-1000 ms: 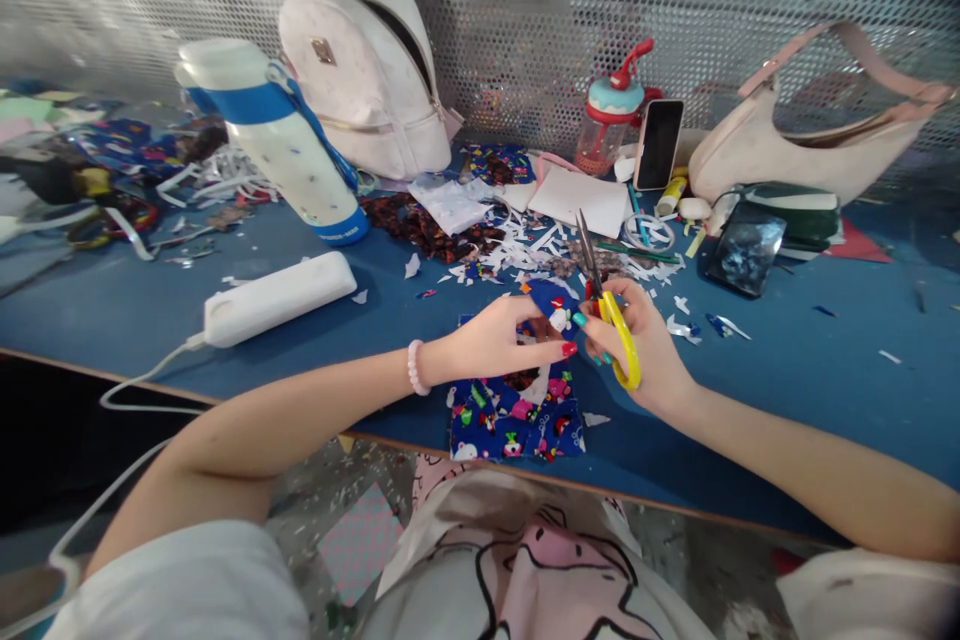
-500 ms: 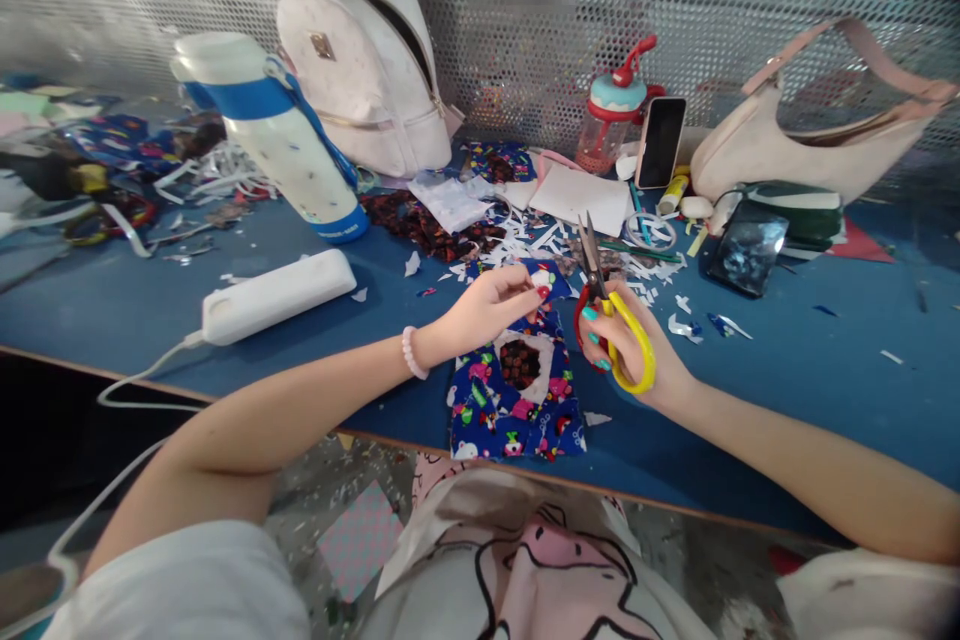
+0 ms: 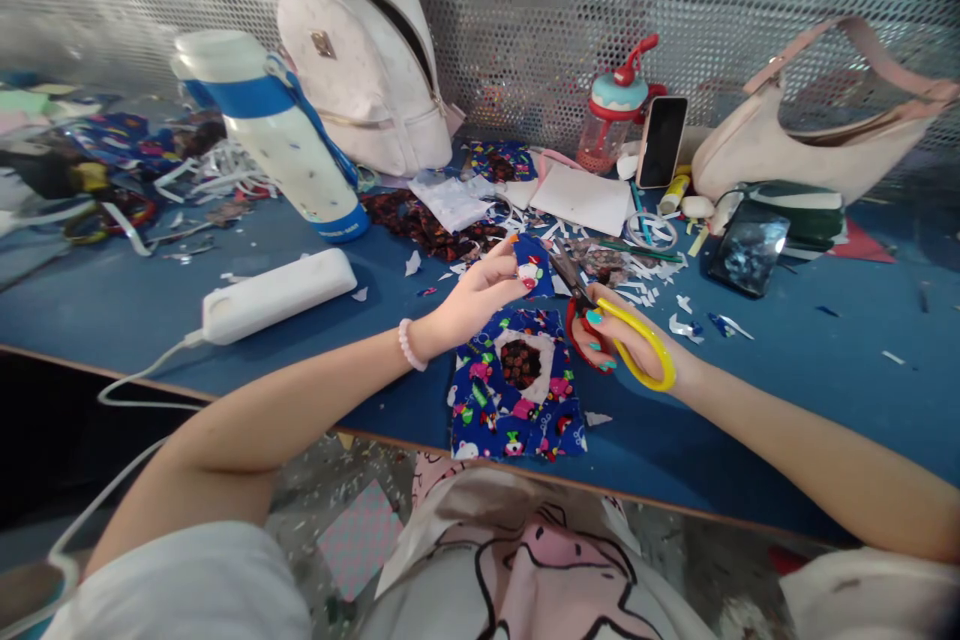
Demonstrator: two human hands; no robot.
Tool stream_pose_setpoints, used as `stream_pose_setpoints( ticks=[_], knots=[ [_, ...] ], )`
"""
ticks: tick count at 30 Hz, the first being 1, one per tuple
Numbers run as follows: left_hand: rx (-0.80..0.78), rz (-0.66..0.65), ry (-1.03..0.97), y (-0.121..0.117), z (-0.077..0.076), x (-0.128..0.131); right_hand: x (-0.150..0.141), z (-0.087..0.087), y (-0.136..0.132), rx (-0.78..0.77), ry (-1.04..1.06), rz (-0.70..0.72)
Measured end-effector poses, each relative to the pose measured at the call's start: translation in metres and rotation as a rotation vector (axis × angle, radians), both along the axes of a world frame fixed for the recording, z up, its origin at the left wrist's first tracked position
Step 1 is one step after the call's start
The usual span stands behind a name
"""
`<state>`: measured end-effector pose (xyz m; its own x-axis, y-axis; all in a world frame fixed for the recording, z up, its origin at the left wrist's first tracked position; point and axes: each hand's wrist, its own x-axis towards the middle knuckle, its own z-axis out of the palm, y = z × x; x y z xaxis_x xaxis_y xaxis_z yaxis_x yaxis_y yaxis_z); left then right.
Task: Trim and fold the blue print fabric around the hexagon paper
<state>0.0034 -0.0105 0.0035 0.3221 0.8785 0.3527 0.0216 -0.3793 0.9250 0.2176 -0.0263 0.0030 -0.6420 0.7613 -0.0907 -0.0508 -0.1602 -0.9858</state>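
My left hand (image 3: 480,300) pinches a small blue printed fabric scrap (image 3: 534,265), lifted above the table. In my right hand (image 3: 619,340) are scissors (image 3: 637,345) with one yellow and one red handle loop. Their dark blades point up and left, close to the scrap's right edge; whether they touch it I cannot tell. Below both hands, at the table's front edge, lies a blue patterned fabric piece (image 3: 517,410). A white ring with a dark red printed centre (image 3: 520,363) sits on its upper half.
Behind my hands lie white paper clippings (image 3: 540,242), dark printed cloth (image 3: 442,230) and a white card (image 3: 581,198). A bottle (image 3: 274,135), backpack (image 3: 367,70), white power strip-like block (image 3: 281,295), red-lidded cup (image 3: 611,115), phone (image 3: 662,142) and handbag (image 3: 817,150) stand around.
My left hand has turned and raised the blue scrap into plainer view. The scissors have tilted left and their blades have come nearer to the scrap.
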Motion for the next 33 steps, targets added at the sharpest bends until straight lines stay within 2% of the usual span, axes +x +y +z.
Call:
stream_pose_setpoints(
  ticks=[5,9,14,16,20,22,24,26,31,33],
  knots=[
    [-0.111,-0.123,-0.189,-0.001,0.004,0.001,0.005,0.005,0.003,-0.037,-0.044,0.116],
    [-0.237,-0.178,-0.332,-0.002,0.009,0.001,0.010,0.004,0.005,-0.044,-0.024,0.128],
    [-0.210,-0.189,-0.348,0.003,0.007,-0.002,0.010,0.006,0.006,-0.099,-0.018,0.109],
    [-0.130,-0.137,-0.234,0.007,0.004,-0.004,0.010,0.006,0.006,-0.101,-0.022,0.081],
    [0.134,0.046,0.265,0.014,0.000,-0.007,0.009,0.006,0.011,-0.110,-0.020,-0.038],
    [0.243,0.097,0.459,0.015,-0.001,-0.009,0.010,0.008,0.015,-0.094,-0.057,-0.105],
    [0.340,0.103,0.561,0.016,-0.001,-0.011,0.014,0.013,0.021,-0.033,-0.154,-0.154],
    [0.429,0.087,0.621,0.017,-0.001,-0.013,0.019,0.016,0.028,0.072,-0.344,-0.179],
    [0.517,0.068,0.739,0.022,-0.002,-0.017,0.034,0.017,0.040,0.579,-0.882,-0.226],
    [0.541,0.046,0.786,0.025,-0.004,-0.020,0.037,0.016,0.043,0.706,-1.106,-0.244]
  ],
)
